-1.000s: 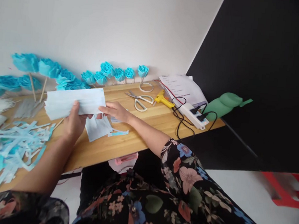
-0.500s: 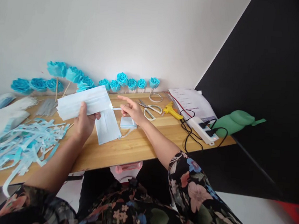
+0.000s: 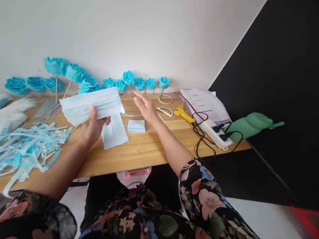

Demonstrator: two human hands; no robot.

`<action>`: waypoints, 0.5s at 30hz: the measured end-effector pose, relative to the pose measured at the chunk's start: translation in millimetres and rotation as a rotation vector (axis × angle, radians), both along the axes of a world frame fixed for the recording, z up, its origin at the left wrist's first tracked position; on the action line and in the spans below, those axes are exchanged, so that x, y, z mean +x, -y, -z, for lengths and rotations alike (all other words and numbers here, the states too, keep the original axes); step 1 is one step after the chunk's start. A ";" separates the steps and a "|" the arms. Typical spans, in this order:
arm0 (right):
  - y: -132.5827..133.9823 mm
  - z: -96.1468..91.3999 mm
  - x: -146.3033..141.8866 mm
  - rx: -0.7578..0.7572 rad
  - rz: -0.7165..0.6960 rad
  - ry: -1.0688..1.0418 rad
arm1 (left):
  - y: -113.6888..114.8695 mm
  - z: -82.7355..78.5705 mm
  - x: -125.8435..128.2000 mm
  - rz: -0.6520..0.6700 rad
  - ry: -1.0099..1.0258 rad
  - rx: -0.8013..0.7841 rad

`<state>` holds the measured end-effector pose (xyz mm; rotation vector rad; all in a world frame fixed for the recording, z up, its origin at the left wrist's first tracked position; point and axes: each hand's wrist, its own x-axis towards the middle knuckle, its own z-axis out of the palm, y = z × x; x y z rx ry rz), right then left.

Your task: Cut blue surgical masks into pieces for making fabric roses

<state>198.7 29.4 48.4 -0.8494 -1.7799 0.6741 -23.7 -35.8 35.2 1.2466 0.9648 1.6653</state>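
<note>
My left hand [image 3: 93, 126] grips a pale blue pleated face mask sheet [image 3: 93, 106], thumb on top and fingers beneath, held above the table. Below it lies another flat pale blue sheet [image 3: 115, 132], partly covered. My right hand [image 3: 146, 107] is empty with its fingers stretched out, over the scissors [image 3: 165, 111], whose blades it hides. I cannot tell whether it touches them. Just left of that hand, a thin whitish strip [image 3: 132, 115] rests on the wood. A small stack of folded pale sheets [image 3: 136, 125] sits nearer to me.
Blue paper-like roses [image 3: 129, 78] line the wall. Cut strips [image 3: 25, 148] heap at the left. A yellow glue gun [image 3: 184, 113], tape ring [image 3: 165, 99], power strip [image 3: 216, 135], papers [image 3: 202, 104] and green wrapped bundle [image 3: 249, 125] lie to the right.
My right hand has moved away from me and its fingers have straightened. A strip now lies on the table beside it. The loose strip beside the small stack no longer shows.
</note>
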 end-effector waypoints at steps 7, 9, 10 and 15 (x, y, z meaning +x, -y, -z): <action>17.1 4.6 -17.4 -0.298 -0.398 -0.094 | 8.0 -3.6 8.9 0.046 -0.230 -0.043; 17.8 7.6 -19.1 -0.414 -0.414 -0.100 | 10.0 -4.2 8.6 0.026 -0.310 -0.074; 17.5 9.8 -20.3 -0.470 -0.420 -0.111 | 10.1 -3.4 8.0 0.019 -0.327 -0.083; 16.8 19.3 -28.6 -0.604 -0.479 -0.158 | 4.2 8.5 1.3 0.088 -0.319 -0.100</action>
